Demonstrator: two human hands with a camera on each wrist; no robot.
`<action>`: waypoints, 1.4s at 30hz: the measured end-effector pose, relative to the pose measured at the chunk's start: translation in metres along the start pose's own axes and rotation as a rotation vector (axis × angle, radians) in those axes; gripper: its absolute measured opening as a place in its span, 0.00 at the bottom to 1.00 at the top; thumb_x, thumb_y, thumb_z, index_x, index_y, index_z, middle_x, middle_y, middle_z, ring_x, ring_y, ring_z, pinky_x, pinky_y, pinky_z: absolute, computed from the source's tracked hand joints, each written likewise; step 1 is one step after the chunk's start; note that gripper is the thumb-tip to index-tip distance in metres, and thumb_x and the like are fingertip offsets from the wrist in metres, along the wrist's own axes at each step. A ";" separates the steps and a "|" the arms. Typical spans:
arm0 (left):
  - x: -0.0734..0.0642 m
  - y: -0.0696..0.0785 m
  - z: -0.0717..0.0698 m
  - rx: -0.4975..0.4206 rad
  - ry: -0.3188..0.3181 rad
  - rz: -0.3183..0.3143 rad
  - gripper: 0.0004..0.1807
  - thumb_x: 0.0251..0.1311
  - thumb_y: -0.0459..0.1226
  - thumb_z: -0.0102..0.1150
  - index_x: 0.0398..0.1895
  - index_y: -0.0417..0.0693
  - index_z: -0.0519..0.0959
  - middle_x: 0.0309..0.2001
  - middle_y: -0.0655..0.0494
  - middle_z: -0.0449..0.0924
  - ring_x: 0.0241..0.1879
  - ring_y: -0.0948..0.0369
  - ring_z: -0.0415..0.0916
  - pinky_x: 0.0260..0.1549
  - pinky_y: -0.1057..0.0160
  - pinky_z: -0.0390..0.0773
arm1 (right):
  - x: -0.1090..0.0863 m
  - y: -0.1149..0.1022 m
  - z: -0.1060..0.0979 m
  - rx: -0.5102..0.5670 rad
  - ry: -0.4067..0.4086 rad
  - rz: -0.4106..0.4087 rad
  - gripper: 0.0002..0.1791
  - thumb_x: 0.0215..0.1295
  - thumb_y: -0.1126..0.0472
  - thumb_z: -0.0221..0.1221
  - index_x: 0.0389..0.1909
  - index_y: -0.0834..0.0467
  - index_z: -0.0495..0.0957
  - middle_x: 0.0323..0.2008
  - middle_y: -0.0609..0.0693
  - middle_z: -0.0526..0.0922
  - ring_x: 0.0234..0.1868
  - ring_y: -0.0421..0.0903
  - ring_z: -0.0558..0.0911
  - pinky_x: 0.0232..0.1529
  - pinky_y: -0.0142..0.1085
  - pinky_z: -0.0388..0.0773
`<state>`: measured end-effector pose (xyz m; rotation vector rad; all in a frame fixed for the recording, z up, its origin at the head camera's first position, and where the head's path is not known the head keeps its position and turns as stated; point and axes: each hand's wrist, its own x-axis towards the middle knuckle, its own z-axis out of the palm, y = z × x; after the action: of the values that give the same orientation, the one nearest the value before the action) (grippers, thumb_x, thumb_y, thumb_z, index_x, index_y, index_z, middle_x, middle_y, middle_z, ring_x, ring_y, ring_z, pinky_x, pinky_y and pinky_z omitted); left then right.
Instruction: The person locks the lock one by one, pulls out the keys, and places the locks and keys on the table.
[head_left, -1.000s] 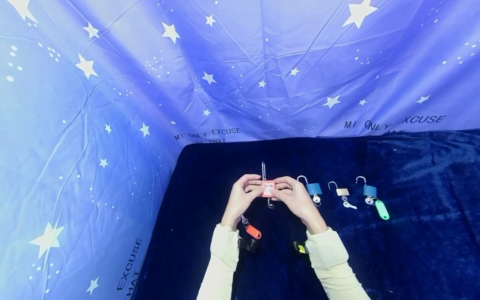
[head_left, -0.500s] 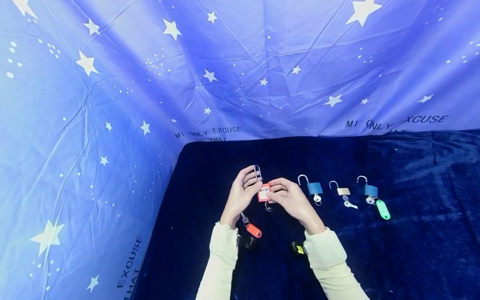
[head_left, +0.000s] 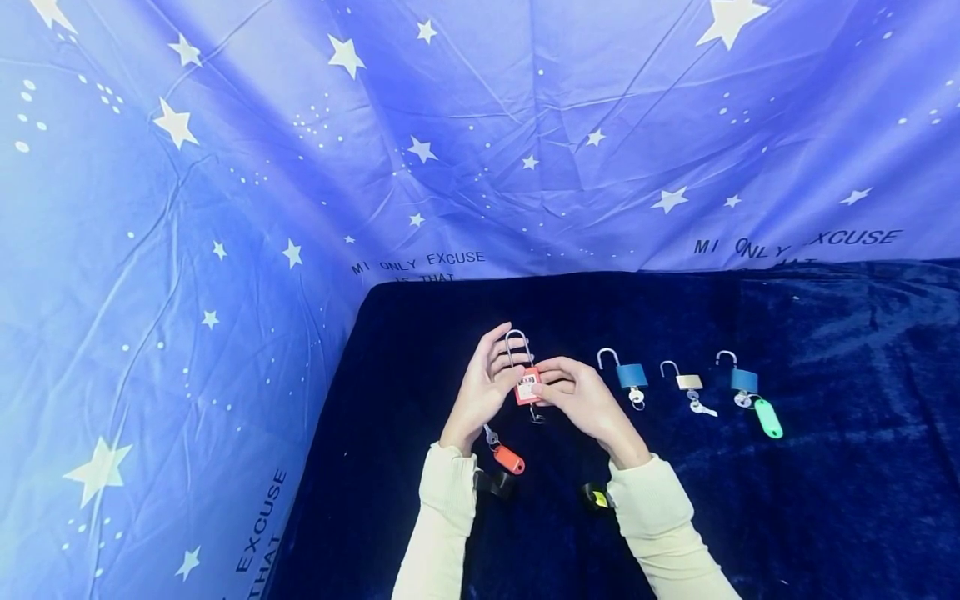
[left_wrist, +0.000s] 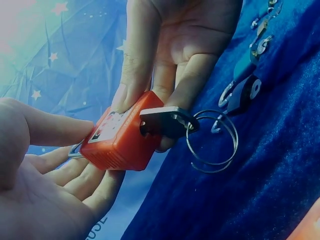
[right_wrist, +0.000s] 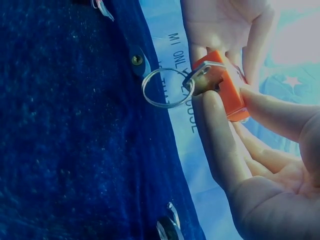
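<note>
Red padlock [head_left: 526,392], held above the worktop [head_left: 840,508]: my left grip [head_left: 483,390] and right grip [head_left: 583,395] each pinch its body, closed to its thickness; uneven pressure could tip it loose, key [left_wrist: 167,122] and all.

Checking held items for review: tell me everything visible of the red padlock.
The red padlock has a boxy, plastic-looking body, a white, dark-printed label and a long, metallic shackle pointing away from the person. A key with a wire ring sits in its bottom. The left hand and right hand pinch it between them. I cannot tell whether it is locked.
</note>
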<state>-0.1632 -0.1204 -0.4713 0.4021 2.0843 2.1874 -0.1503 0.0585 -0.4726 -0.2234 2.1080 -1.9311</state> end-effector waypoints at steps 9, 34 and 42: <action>0.000 0.001 0.002 0.021 0.013 -0.011 0.32 0.64 0.23 0.55 0.72 0.40 0.61 0.60 0.30 0.73 0.57 0.40 0.76 0.54 0.68 0.78 | -0.001 0.000 -0.001 0.034 0.000 -0.012 0.21 0.66 0.71 0.60 0.57 0.75 0.70 0.48 0.70 0.80 0.40 0.47 0.86 0.44 0.36 0.86; -0.007 0.029 0.002 0.102 0.000 -0.047 0.33 0.62 0.24 0.61 0.71 0.41 0.64 0.51 0.30 0.80 0.40 0.62 0.82 0.43 0.72 0.80 | -0.001 -0.002 -0.007 0.020 -0.024 -0.005 0.25 0.67 0.61 0.64 0.60 0.69 0.70 0.52 0.65 0.81 0.42 0.41 0.85 0.47 0.31 0.83; -0.006 0.029 0.001 0.097 0.033 -0.032 0.34 0.61 0.24 0.62 0.70 0.42 0.65 0.51 0.32 0.81 0.41 0.60 0.83 0.42 0.71 0.80 | -0.001 0.003 -0.007 -0.051 -0.138 0.013 0.31 0.63 0.60 0.67 0.62 0.68 0.67 0.41 0.56 0.83 0.40 0.44 0.81 0.45 0.30 0.79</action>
<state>-0.1537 -0.1233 -0.4432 0.3399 2.2041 2.0958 -0.1518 0.0658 -0.4750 -0.3421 2.0651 -1.8017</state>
